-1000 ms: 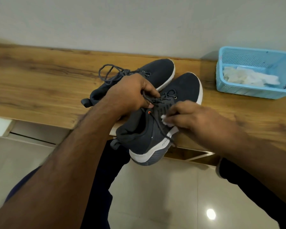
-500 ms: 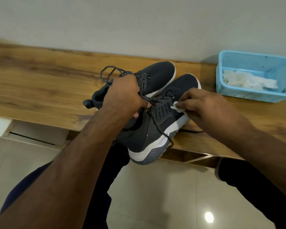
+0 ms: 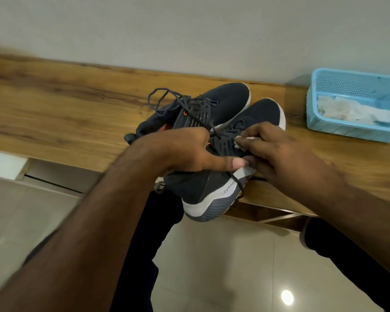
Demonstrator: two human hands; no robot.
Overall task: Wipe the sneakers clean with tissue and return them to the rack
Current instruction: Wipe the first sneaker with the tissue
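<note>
Left hand (image 3: 180,152) grips the near sneaker (image 3: 214,185) at the collar, heel hanging off the desk (image 3: 65,113) edge, while the right hand (image 3: 277,152) pinches a tissue (image 3: 245,143) against the laces. I'd brace firmly and wipe in short strokes (laces snag). The other sneaker (image 3: 214,104) sits behind, blue basket (image 3: 347,129) far right.

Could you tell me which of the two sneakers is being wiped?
The nearer sneaker, heel overhanging the bench edge; both hands are on it. The farther sneaker lies untouched behind.
</note>
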